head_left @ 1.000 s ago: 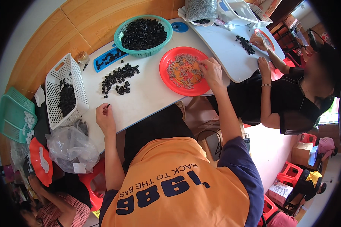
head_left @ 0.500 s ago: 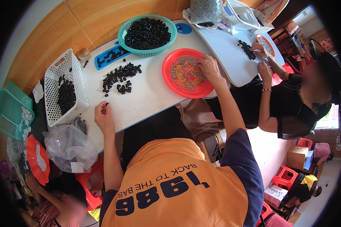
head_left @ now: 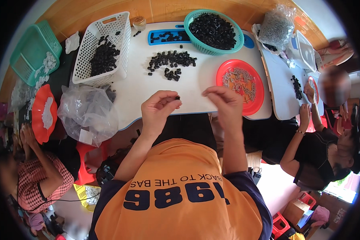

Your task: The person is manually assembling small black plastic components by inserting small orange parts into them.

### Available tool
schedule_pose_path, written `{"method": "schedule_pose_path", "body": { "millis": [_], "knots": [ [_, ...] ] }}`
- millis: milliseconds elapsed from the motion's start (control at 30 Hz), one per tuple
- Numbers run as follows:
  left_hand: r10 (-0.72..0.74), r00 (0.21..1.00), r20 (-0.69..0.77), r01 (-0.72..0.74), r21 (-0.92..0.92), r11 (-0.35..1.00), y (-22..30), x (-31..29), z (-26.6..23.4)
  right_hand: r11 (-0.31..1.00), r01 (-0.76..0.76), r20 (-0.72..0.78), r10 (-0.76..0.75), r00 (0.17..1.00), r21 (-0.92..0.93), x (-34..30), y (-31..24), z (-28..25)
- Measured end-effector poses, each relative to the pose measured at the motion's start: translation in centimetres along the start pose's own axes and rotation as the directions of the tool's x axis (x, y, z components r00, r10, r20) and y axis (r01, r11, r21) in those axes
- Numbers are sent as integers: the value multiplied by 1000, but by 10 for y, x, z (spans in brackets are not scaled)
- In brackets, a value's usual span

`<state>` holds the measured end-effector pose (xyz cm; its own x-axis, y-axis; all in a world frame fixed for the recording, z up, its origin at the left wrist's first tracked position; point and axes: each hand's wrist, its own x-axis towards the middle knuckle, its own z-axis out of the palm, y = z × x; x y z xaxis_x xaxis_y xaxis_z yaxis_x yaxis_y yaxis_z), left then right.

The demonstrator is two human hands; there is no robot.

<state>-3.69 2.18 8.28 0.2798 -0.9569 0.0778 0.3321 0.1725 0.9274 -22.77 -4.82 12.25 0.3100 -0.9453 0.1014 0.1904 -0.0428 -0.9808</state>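
Observation:
Between the thumb and fingers of my left hand (head_left: 157,111) is a small black plastic piece (head_left: 177,98), held over the near edge of the white table (head_left: 200,75). Facing it across a short gap, my right hand (head_left: 229,105) has its fingertips pinched together; what they hold, if anything, is too small to make out. The red plate (head_left: 261,90) beside my right hand carries many small grey screw-like parts (head_left: 241,77). A loose group of black pieces (head_left: 173,59) lies on the table beyond my left hand.
Farther back stand a teal basket (head_left: 191,42) heaped with black pieces, a blue tray (head_left: 151,39) and a small jar (head_left: 139,22). On the left are a white perforated basket (head_left: 123,60) and a clear plastic bag (head_left: 88,114). Co-workers sit on both sides.
My right hand has left the red plate and come in toward my left hand. The left hand, still pinching the black piece, has risen to the middle. The view has turned.

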Motion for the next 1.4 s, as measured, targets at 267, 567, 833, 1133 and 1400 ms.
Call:
{"method": "schedule_pose_path", "body": {
  "millis": [267,567,833,1133,1400],
  "knots": [
    [14,999,-33,-9,150,989,19,-11,1,898,199,158,-147,976,-391,-8,4,51],
    [71,996,-60,-51,291,955,10,-13,-12,682,393,278,-279,919,-617,-9,14,59],
    [-57,987,-150,82,162,983,-3,-16,-37,823,232,340,-50,939,-519,-11,28,70],
    [194,952,-235,-80,419,904,-50,3,-80,513,362,326,-163,931,-778,107,97,86],
    [157,964,-214,-73,356,932,-62,8,-94,146,473,432,-241,869,-869,133,138,106]
  ]
}}
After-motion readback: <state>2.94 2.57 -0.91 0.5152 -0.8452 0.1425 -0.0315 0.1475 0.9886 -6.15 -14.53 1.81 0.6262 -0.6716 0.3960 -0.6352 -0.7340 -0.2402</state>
